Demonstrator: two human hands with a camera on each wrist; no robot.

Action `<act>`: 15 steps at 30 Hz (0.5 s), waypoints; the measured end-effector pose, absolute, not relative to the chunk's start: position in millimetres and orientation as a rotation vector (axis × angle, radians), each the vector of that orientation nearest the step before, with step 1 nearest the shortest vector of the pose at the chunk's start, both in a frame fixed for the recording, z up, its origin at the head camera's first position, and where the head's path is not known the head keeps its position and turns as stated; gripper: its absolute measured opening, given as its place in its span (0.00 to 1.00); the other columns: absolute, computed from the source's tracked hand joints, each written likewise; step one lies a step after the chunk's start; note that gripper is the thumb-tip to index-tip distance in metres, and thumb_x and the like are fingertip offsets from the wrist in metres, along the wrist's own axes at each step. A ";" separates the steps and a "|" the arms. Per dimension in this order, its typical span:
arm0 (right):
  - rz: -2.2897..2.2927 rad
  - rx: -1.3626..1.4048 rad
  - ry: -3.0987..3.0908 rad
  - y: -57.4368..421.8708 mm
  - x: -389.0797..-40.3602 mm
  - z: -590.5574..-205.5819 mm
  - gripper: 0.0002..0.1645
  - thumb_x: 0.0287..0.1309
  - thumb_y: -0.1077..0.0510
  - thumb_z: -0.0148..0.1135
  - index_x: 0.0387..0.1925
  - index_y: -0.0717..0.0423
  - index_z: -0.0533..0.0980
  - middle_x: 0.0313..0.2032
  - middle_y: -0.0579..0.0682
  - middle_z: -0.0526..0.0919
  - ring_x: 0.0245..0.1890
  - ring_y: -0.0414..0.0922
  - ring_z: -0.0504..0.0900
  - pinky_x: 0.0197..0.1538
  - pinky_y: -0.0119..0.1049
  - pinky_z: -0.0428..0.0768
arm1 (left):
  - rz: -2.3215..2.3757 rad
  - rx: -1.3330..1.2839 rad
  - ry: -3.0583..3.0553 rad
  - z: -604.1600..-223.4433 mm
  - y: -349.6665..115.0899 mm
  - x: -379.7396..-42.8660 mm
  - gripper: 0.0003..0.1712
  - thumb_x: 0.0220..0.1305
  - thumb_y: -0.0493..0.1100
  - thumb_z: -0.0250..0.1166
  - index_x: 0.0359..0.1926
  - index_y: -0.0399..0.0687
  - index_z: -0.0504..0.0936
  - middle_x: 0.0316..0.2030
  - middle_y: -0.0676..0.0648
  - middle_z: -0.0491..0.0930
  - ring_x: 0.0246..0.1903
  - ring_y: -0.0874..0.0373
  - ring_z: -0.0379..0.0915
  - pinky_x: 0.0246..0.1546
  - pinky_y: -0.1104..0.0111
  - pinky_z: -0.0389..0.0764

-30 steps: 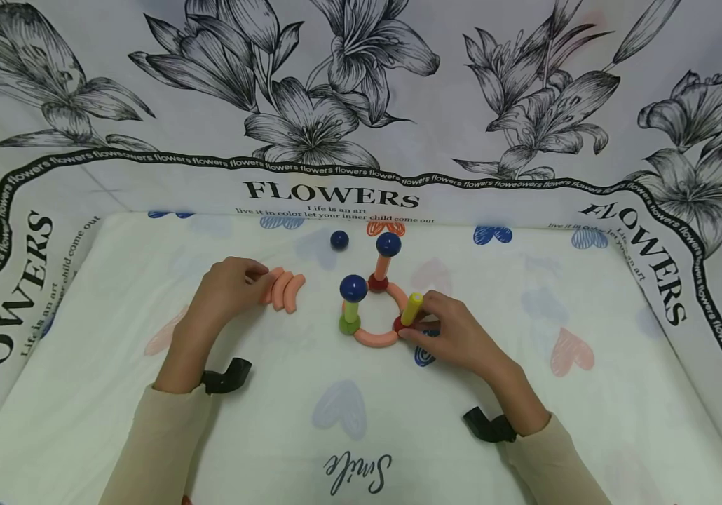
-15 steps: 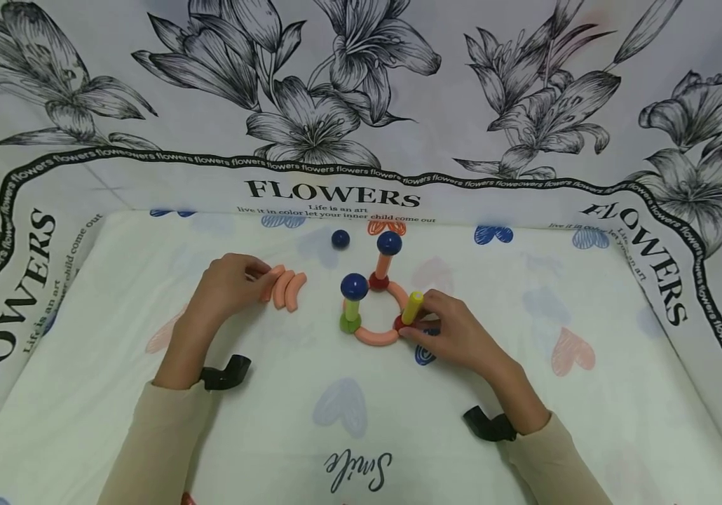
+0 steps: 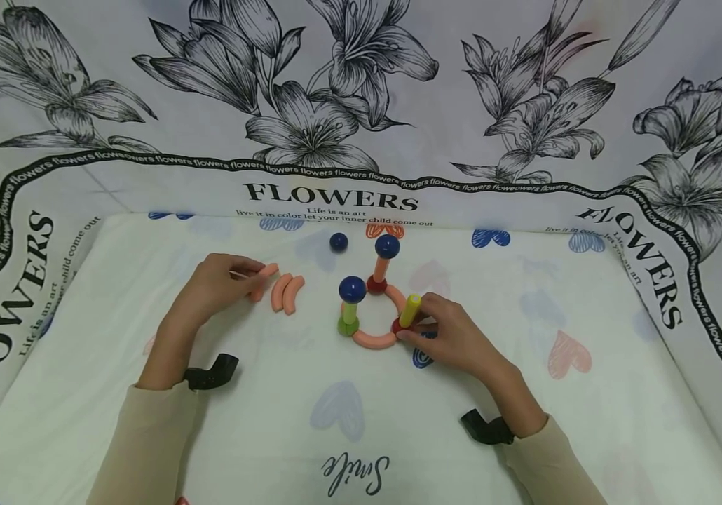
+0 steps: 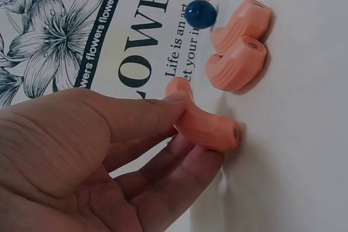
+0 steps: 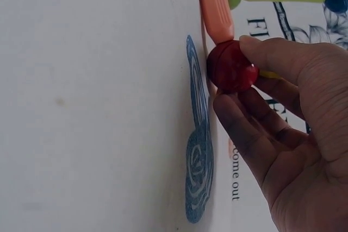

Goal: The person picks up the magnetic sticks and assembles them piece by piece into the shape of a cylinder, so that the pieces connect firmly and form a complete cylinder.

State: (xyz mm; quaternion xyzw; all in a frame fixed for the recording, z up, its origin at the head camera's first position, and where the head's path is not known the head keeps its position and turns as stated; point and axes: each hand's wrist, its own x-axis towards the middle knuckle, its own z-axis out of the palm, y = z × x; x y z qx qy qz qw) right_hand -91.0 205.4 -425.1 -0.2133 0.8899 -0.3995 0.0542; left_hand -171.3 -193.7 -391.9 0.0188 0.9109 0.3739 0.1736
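My left hand (image 3: 217,286) pinches a curved orange magnetic piece (image 4: 204,126) between thumb and fingers. Two more curved orange pieces (image 3: 287,293) lie side by side just right of it. With thumb and fingertips my right hand (image 3: 452,326) grips a red ball (image 5: 232,66) at the right corner of a ring of curved orange pieces (image 3: 373,340). From that ball rises a yellow rod (image 3: 410,310). At the ring's left, a green ball (image 3: 348,326) carries a light-green rod with a blue ball (image 3: 352,289) on top. Behind, another red ball (image 3: 376,284) bears an orange rod topped in blue (image 3: 387,245).
A loose blue ball (image 3: 338,242) lies behind the ring, near the back edge of the white heart-printed cloth (image 3: 260,435). Beyond that edge, a flower-printed cloth (image 3: 449,126) goes up at the back and sides. Black wrist mounts (image 3: 212,373) sit on both wrists.
My left hand has drawn its curved orange piece a little to the left, away from the other two, which stay in place. The right hand keeps its hold on the red ball.
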 end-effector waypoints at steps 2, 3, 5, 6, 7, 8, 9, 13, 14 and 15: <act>-1.218 -0.646 2.702 206.1 -90.6 -424.6 0.13 0.62 0.57 0.77 0.45 0.51 0.81 0.42 0.47 0.85 0.46 0.43 0.89 0.50 0.35 0.90 | 1.079 0.048 2.565 -391.0 -194.1 -171.3 0.33 0.72 0.63 0.67 0.65 0.45 0.82 0.43 0.45 0.92 0.55 0.47 0.81 0.51 0.63 0.78; -1.218 -0.646 2.701 206.4 -90.5 -424.6 0.13 0.62 0.57 0.77 0.45 0.51 0.81 0.42 0.47 0.85 0.46 0.43 0.89 0.50 0.35 0.90 | 1.097 0.037 2.549 -390.3 -194.6 -171.0 0.32 0.72 0.62 0.67 0.66 0.46 0.82 0.43 0.45 0.92 0.55 0.47 0.81 0.51 0.63 0.77; -1.221 -0.644 2.700 206.9 -90.1 -424.4 0.13 0.62 0.57 0.77 0.45 0.51 0.81 0.42 0.47 0.84 0.46 0.43 0.89 0.50 0.35 0.90 | 1.108 0.039 2.563 -388.8 -196.5 -170.6 0.31 0.72 0.61 0.66 0.66 0.48 0.82 0.43 0.45 0.91 0.54 0.47 0.80 0.51 0.63 0.77; -1.219 -0.642 2.700 207.0 -89.8 -424.4 0.13 0.62 0.57 0.77 0.45 0.51 0.81 0.42 0.47 0.84 0.46 0.43 0.89 0.50 0.35 0.90 | 1.116 0.039 2.571 -387.9 -197.9 -170.2 0.31 0.73 0.61 0.66 0.66 0.49 0.82 0.44 0.45 0.91 0.55 0.48 0.80 0.51 0.63 0.77; -1.219 -0.639 2.700 207.0 -89.6 -424.5 0.13 0.62 0.57 0.77 0.45 0.51 0.81 0.42 0.47 0.84 0.46 0.43 0.89 0.50 0.35 0.90 | 1.122 0.044 2.588 -387.3 -199.8 -170.0 0.30 0.73 0.60 0.66 0.66 0.49 0.82 0.44 0.44 0.91 0.55 0.47 0.81 0.51 0.63 0.77; -1.218 -0.637 2.701 207.1 -89.5 -424.6 0.13 0.62 0.58 0.77 0.45 0.51 0.81 0.42 0.47 0.84 0.46 0.43 0.89 0.50 0.35 0.90 | 1.136 0.043 2.602 -386.3 -201.6 -169.6 0.30 0.73 0.60 0.66 0.67 0.50 0.81 0.45 0.43 0.91 0.56 0.47 0.81 0.51 0.62 0.77; -1.215 -0.634 2.702 207.1 -89.4 -424.8 0.13 0.62 0.58 0.77 0.45 0.51 0.81 0.42 0.47 0.84 0.46 0.43 0.89 0.50 0.35 0.89 | 1.141 0.045 2.628 -385.2 -203.0 -169.1 0.30 0.73 0.61 0.65 0.68 0.51 0.81 0.46 0.44 0.91 0.56 0.47 0.82 0.50 0.62 0.78; -1.213 -0.637 2.705 206.8 -89.9 -425.2 0.13 0.61 0.58 0.77 0.45 0.50 0.81 0.42 0.47 0.85 0.46 0.42 0.89 0.50 0.34 0.89 | 1.212 0.052 2.680 -378.4 -202.1 -167.4 0.34 0.71 0.68 0.65 0.69 0.56 0.81 0.49 0.46 0.91 0.59 0.48 0.84 0.52 0.60 0.79; -1.213 -0.640 2.705 206.6 -90.1 -425.1 0.13 0.61 0.58 0.77 0.45 0.50 0.82 0.42 0.47 0.85 0.46 0.43 0.89 0.50 0.35 0.89 | 1.242 0.047 2.665 -376.6 -199.5 -167.2 0.36 0.69 0.71 0.65 0.69 0.58 0.81 0.49 0.47 0.91 0.58 0.50 0.84 0.52 0.61 0.79; -1.214 -0.638 2.704 206.4 -90.3 -424.7 0.13 0.62 0.57 0.77 0.45 0.50 0.82 0.42 0.47 0.85 0.46 0.42 0.89 0.50 0.35 0.89 | 1.274 0.044 2.647 -374.3 -196.2 -166.8 0.37 0.67 0.73 0.65 0.68 0.60 0.82 0.49 0.49 0.91 0.58 0.52 0.84 0.53 0.61 0.80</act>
